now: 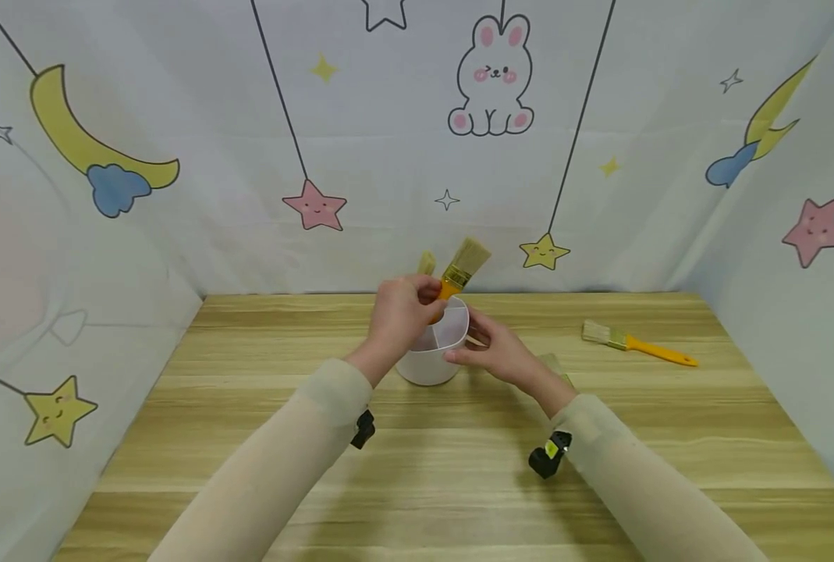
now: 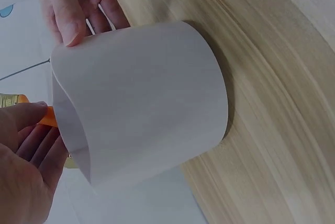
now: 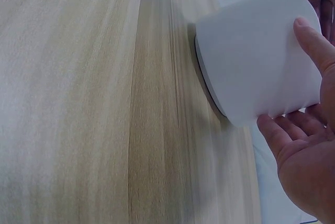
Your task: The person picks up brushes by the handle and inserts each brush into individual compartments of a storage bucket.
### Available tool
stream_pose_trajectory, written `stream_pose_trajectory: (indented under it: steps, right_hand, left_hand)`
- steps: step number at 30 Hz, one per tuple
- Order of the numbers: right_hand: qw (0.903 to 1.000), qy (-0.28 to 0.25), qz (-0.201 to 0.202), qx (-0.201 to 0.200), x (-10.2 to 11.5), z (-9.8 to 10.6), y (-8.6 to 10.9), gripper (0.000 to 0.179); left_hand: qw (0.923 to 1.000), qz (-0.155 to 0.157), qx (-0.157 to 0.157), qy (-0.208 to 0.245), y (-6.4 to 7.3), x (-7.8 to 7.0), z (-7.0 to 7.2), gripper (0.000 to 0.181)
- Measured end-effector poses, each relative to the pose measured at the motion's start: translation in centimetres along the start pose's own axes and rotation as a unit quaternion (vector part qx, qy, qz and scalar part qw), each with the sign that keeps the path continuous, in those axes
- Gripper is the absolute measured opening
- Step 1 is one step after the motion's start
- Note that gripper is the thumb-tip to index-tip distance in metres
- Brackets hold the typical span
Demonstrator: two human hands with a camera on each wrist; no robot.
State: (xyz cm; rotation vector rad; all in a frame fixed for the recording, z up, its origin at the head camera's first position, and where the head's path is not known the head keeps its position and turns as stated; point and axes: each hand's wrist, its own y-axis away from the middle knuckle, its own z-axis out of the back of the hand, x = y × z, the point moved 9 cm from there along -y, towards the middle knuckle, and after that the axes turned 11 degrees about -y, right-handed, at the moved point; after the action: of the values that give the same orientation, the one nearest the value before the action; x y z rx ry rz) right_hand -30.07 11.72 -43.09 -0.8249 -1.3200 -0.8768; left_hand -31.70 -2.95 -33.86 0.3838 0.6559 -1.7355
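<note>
A white round holder (image 1: 427, 368) with inner dividers stands upright on the wooden table. My left hand (image 1: 404, 314) pinches the orange handle of a paintbrush (image 1: 467, 261) above the holder, bristles up. The handle's lower end reaches inside the rim, as the left wrist view shows at the orange handle (image 2: 48, 116). My right hand (image 1: 494, 347) grips the holder's right side, thumb on the near wall and fingers behind. Behind my left hand, the bristles of a second brush (image 1: 427, 263) stick up, its lower part hidden.
Right of the holder, a paintbrush (image 1: 637, 346) with an orange handle lies on the wooden table (image 1: 262, 437). Pale bristles of another brush (image 1: 551, 364) show beside my right wrist, mostly covered. A white printed curtain (image 1: 402, 140) hangs behind the table and along both sides.
</note>
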Motion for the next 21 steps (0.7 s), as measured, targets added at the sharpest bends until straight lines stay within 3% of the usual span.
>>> stream_pose_trajectory:
  steps: [7, 16, 21]
  right_hand:
    - [0.9999, -0.011, -0.001, 0.006, 0.0, -0.1, -0.1, 0.09]
    - [0.9999, -0.012, 0.003, 0.006, 0.0, -0.1, 0.0, 0.093]
    - [1.0, -0.008, -0.002, 0.005, -0.1, 0.1, 0.0, 0.093]
  left_hand:
    - [0.9986, -0.012, 0.002, -0.051, 0.2, -0.5, 0.2, 0.024]
    - [0.9931, -0.004, 0.056, -0.103, -0.6, -1.3, 0.5, 0.02]
    - [0.993, 0.014, 0.069, -0.095, -0.5, -1.0, 0.9, 0.016]
